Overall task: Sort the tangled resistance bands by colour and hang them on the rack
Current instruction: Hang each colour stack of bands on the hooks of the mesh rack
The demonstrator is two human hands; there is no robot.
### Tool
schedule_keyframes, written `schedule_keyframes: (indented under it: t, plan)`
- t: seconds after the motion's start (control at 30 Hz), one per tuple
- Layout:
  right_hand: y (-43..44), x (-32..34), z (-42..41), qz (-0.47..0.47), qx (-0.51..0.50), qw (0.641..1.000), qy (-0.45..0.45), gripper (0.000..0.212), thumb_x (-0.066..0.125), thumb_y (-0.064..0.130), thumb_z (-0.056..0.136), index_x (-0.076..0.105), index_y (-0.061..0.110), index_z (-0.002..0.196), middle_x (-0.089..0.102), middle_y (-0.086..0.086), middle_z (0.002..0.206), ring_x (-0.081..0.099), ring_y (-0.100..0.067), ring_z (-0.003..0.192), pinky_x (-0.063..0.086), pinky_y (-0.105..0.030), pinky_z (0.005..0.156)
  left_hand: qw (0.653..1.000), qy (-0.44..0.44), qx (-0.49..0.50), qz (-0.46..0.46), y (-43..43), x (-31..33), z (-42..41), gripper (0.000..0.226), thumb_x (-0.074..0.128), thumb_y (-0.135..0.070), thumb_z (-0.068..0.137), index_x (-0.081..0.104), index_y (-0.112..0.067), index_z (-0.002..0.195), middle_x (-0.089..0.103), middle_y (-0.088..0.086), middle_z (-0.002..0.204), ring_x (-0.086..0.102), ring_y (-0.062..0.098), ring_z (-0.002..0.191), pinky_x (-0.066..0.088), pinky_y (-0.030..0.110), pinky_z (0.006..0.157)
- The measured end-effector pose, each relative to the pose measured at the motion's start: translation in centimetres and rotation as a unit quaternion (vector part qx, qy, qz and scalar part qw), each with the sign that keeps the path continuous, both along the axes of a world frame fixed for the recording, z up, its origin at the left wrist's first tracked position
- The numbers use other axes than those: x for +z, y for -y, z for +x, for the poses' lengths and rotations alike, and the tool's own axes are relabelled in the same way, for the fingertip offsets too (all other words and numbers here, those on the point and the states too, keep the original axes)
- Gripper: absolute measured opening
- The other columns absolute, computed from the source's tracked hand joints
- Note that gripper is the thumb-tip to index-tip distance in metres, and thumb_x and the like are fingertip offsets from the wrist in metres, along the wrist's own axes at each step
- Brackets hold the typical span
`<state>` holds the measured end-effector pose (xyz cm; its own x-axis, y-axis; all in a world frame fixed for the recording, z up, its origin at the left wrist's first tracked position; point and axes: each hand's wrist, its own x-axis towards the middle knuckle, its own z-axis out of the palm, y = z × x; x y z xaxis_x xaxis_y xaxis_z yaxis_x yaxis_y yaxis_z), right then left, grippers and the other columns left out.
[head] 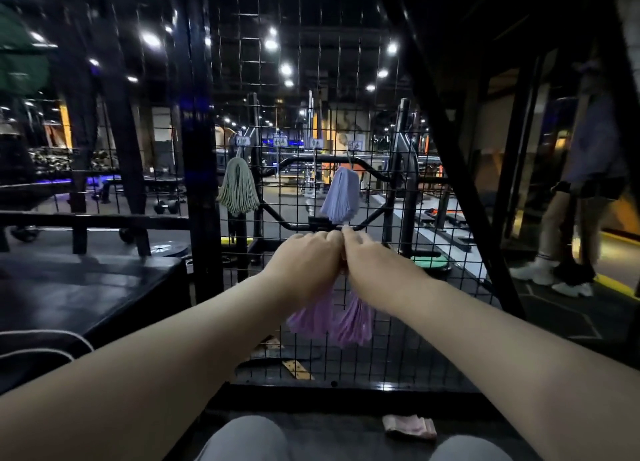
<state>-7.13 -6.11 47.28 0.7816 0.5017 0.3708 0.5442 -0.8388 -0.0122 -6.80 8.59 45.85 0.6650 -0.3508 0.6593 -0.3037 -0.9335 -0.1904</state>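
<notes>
**Left hand (308, 253) and right hand (367, 253) gripping the pink bands (332, 318)**

The hands touch, fingers curled round the top of the bundle, which hangs just below them against the wire rack (202, 183). Green bands (238, 187) and lilac bands (341, 197) hang higher up. Likely risk: a loosened pinch drops strands, or loops snag in the mesh.

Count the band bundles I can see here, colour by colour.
Green bundle, hanging on the rack: 1
Lavender bundle, hanging there: 1
Pink-purple bundle, in left hand and right hand: 1
Salmon bundle, lying on the ledge: 1
Total: 4
</notes>
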Motion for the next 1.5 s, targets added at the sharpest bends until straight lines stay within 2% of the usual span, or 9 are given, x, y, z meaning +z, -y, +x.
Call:
schedule_keyframes:
  t: [0.23,0.4,0.57,0.67,0.87,1.07,1.27,1.33,1.5]
  plan:
    - [-0.1,1.7,1.0,0.183,0.055,0.971,-0.143,0.026,0.053,0.023,0.097,0.047,0.018,0.121,0.05,-0.004,0.112,0.052,-0.014,0.077,0.038,-0.025,0.056,1.0,-0.024,0.008,0.006,-0.9,2.2,-1.2,0.026,0.045,-0.029,0.101,0.054,-0.014,0.121,0.064,0.007,0.114,0.064,0.03,0.102,0.042,0.036,0.083]
    - [0.6,2.2,1.7,0.15,0.081,0.983,-0.066,0.043,0.054,0.028,0.095,0.045,0.022,0.137,0.055,-0.001,0.12,0.06,-0.019,0.099,0.053,-0.041,0.085,0.999,-0.036,-0.024,0.015,-2.2,3.2,-0.6,0.037,0.046,-0.031,0.102,0.054,-0.013,0.133,0.065,0.009,0.12,0.065,0.032,0.105,0.048,0.043,0.09]
    - [-0.3,2.3,3.1,0.047,0.067,0.994,0.078,0.05,0.043,0.013,0.101,0.034,0.011,0.15,0.056,-0.013,0.134,0.062,-0.029,0.112,0.053,-0.039,0.086,0.998,-0.053,0.009,0.016,-2.3,3.9,0.9,0.036,0.039,-0.032,0.104,0.053,-0.011,0.13,0.065,0.011,0.113,0.066,0.036,0.095,0.048,0.041,0.071]
    - [-0.7,2.2,4.8,0.008,0.087,0.989,0.12,0.057,0.043,0.003,0.098,0.022,0.009,0.151,0.06,-0.017,0.126,0.068,-0.029,0.096,0.057,-0.04,0.071,0.996,-0.054,0.037,0.054,-2.6,4.5,2.3,0.035,0.041,-0.029,0.105,0.05,-0.009,0.131,0.066,0.01,0.107,0.067,0.033,0.09,0.04,0.035,0.063]
    - [-1.3,2.7,8.1,-0.084,0.089,0.967,0.226,0.043,0.05,0.0,0.095,0.044,0.003,0.138,0.048,-0.015,0.13,0.058,-0.028,0.113,0.055,-0.037,0.092,0.993,-0.054,0.058,0.086,-3.8,5.5,5.1,0.028,0.039,-0.029,0.106,0.054,-0.012,0.122,0.067,0.007,0.109,0.067,0.031,0.093,0.04,0.035,0.064]
    - [-3.3,3.5,11.4,-0.025,0.076,0.986,0.146,0.035,0.045,0.003,0.097,0.047,0.008,0.132,0.058,-0.011,0.12,0.064,-0.027,0.108,0.056,-0.042,0.085,0.996,-0.023,0.058,0.071,-4.9,6.3,8.1,0.026,0.043,-0.027,0.105,0.057,-0.012,0.121,0.068,0.004,0.107,0.068,0.025,0.092,0.038,0.029,0.062]
    - [-5.5,4.8,14.1,0.265,0.11,0.951,-0.117,0.037,0.053,0.022,0.099,0.035,0.019,0.13,0.062,-0.002,0.114,0.062,-0.015,0.091,0.045,-0.025,0.065,0.993,-0.028,0.079,0.078,-6.2,7.2,11.4,0.027,0.047,-0.019,0.102,0.053,-0.012,0.127,0.066,0.004,0.109,0.069,0.025,0.093,0.041,0.03,0.063]
    - [-5.8,5.4,15.2,0.307,0.106,0.94,-0.106,0.027,0.054,0.029,0.1,0.035,0.02,0.117,0.063,-0.002,0.106,0.064,-0.014,0.086,0.05,-0.031,0.065,0.995,-0.033,0.069,0.065,-7.0,7.5,12.6,0.023,0.051,-0.019,0.1,0.055,-0.015,0.122,0.067,0.002,0.104,0.068,0.023,0.088,0.043,0.03,0.061]
    - [-7.0,6.2,17.8,0.131,0.073,0.988,0.046,0.016,0.044,0.018,0.102,0.039,0.013,0.116,0.056,-0.004,0.1,0.061,-0.026,0.085,0.048,-0.035,0.067,0.995,-0.053,0.061,0.054,-8.6,7.9,16.1,0.022,0.043,-0.016,0.101,0.053,-0.013,0.12,0.067,0.003,0.1,0.069,0.025,0.085,0.054,0.036,0.064]
